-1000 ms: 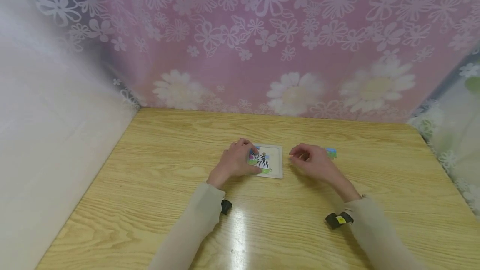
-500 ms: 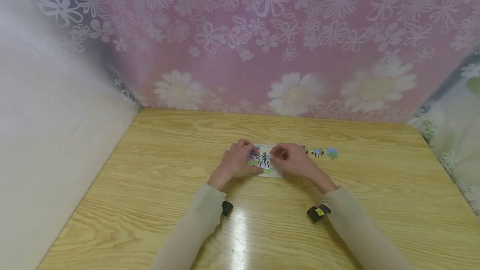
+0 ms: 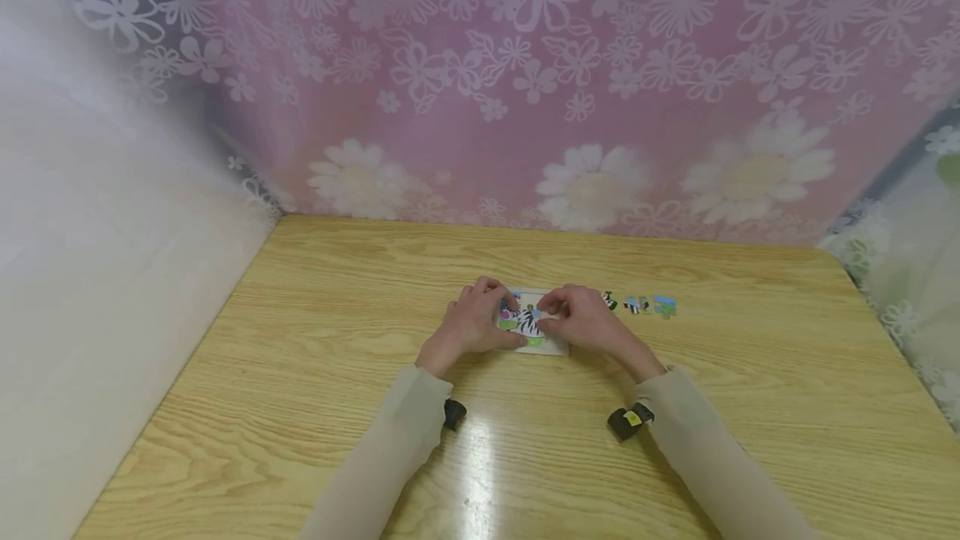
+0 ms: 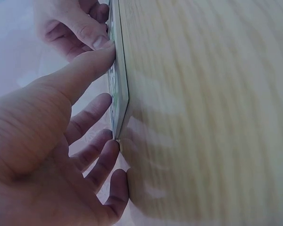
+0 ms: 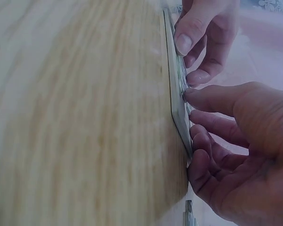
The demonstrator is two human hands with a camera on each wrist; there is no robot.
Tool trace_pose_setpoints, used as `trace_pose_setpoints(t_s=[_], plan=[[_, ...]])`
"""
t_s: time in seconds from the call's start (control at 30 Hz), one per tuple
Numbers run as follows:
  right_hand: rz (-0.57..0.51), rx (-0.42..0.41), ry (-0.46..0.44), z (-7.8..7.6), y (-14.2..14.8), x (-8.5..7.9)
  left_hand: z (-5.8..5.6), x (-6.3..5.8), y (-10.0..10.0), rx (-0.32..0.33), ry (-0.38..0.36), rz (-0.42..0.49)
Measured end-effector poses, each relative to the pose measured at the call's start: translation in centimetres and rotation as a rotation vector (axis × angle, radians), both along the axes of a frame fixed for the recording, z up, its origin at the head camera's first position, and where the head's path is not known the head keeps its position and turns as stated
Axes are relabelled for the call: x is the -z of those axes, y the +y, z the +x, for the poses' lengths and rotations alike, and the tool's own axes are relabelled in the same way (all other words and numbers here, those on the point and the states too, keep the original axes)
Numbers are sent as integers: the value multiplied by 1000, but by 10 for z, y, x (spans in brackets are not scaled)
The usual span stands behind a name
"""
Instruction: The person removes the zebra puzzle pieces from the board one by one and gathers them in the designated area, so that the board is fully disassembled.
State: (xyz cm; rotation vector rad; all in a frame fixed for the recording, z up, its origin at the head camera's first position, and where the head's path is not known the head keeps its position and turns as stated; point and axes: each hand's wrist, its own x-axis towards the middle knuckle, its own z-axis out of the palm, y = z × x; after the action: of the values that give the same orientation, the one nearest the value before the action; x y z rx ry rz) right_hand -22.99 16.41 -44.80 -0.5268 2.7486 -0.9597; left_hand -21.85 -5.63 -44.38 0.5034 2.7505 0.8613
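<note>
A pink curtain (image 3: 465, 90) with white flowers closes off the back, a wood-grain table (image 3: 337, 290) spread out before it, and I'm on the feed with 2 hands at work. The puzzle tray (image 3: 556, 346) lies flat on the tabletop between them, part of a zebra picture (image 3: 528, 324) showing inside. Left hand (image 3: 471, 320): arched over the left side, thumb and fingers spread wide in a C, tips resting on the tray. Right hand (image 3: 588, 320): wrist angled inward, fingers bent, thumb and index tips near each other over the tray's right half; I can't tell whether they pinch a piece. Just beyond that hand, 3 loose pieces (image 3: 664, 307) sit in a row on the wood.
</note>
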Motion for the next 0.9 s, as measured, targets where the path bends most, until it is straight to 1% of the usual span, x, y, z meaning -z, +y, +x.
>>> trace_pose_setpoints(t_s=[0.27, 0.57, 0.77, 0.9], plan=[[6, 14, -35, -3, -1, 1, -1, 0, 0, -6, -8, -15], [12, 8, -39, -7, -2, 1, 0, -2, 1, -14, -16, -4], [2, 14, -56, -7, -2, 1, -1, -1, 2, -19, -9, -28], [-7, 12, -68, -8, -3, 1, -2, 1, 2, -21, -13, -27]])
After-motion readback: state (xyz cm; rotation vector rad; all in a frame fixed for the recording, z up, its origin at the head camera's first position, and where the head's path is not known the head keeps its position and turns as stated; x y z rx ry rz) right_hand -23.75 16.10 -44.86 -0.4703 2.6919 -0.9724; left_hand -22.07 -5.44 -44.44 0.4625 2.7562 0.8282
